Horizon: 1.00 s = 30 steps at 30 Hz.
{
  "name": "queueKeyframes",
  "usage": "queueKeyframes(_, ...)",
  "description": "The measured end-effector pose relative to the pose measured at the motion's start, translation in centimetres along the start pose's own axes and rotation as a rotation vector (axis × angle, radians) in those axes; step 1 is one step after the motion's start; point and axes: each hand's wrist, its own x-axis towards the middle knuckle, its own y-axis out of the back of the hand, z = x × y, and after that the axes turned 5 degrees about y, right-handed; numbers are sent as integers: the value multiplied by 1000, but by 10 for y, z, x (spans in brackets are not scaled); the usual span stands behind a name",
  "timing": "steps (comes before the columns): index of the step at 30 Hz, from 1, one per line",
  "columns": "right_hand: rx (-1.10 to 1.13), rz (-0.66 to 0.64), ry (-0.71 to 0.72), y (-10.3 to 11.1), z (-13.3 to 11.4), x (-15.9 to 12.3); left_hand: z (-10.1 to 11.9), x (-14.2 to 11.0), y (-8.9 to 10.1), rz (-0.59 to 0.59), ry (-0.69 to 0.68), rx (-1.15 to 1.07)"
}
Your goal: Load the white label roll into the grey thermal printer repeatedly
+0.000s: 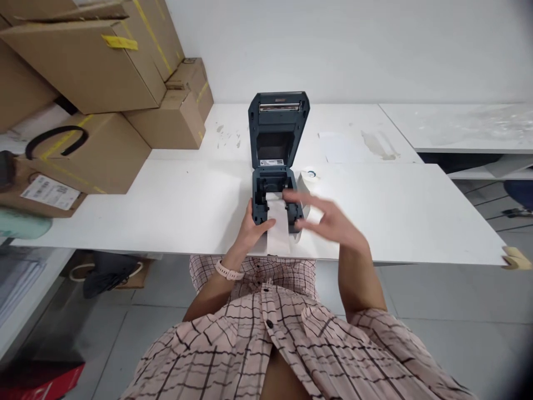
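Observation:
A dark label printer (272,175) stands on the white table with its lid tipped up and back. A white label strip (277,228) runs out of its open bay over the front edge and hangs down. My left hand (252,226) grips the front left side of the printer, its thumb resting on the strip. Over the right side of the printer hovers my right hand (328,219), blurred, with fingers apart and nothing seen in them. Behind it, a white roll (308,178) sits partly hidden at the printer's right side.
Cardboard boxes (97,150) are stacked on the left of the white table (200,205), with a black curved band (58,133) on one. A paper sheet (333,147) lies near the wall. The table's front edge runs close to my body.

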Motion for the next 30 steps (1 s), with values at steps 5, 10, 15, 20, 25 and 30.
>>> queueKeyframes(5, -51, 563, -77, 54, 71, 114, -4, -17, -2, 35, 90, -45)
queueKeyframes(10, 121, 483, -208, 72, 113, 194, -8, -25, -8, 68, 94, -113)
queueKeyframes(15, -58, 568, -43, 40, 61, 134, -11, -29, -8, 69, 93, -134)
queueKeyframes(20, -214, 595, 0, -23, 12, 32, -11, -34, 3, 30, 111, -176)
queueKeyframes(25, -312, 426, -71, -67, 15, -14, 4, -30, 7, 142, 99, -193)
queueKeyframes(30, -351, 460, -70, -81, 19, -18, 17, -9, -6, 128, 83, -217)
